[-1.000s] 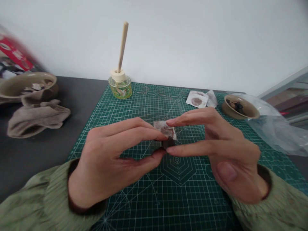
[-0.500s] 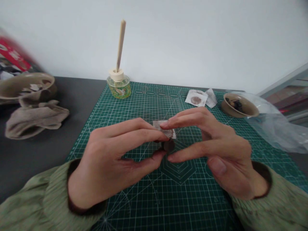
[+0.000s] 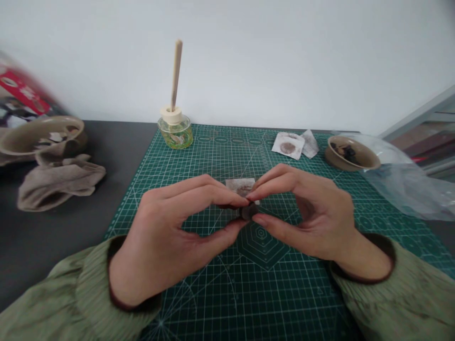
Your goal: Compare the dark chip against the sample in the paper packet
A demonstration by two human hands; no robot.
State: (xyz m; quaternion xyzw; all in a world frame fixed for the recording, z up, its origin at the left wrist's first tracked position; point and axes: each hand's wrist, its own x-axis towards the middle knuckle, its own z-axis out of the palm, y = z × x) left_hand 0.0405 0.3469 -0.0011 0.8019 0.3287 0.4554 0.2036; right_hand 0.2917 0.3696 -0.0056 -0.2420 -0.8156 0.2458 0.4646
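Between the fingertips of both hands is a small dark round piece, its flat end turned toward me; its exact kind is unclear. My left hand pinches it from the left, thumb below and fingers above. From the right, my right hand closes its thumb and forefinger on the same piece. Just behind the fingertips lies a small whitish paper square with a brownish smudge, partly hidden by the fingers. Under everything spreads a green cutting mat with white grid lines.
At the back left stands a glass reed diffuser. Stained paper squares lie at the back right, beside a brown bowl of dark bits and a clear plastic bag. On the left are another bowl and a grey-brown cloth.
My right hand's fingers have come off the paper square and closed on the dark piece; its thumb has swung in to the piece. My left hand keeps its pinch. The view shifted slightly.
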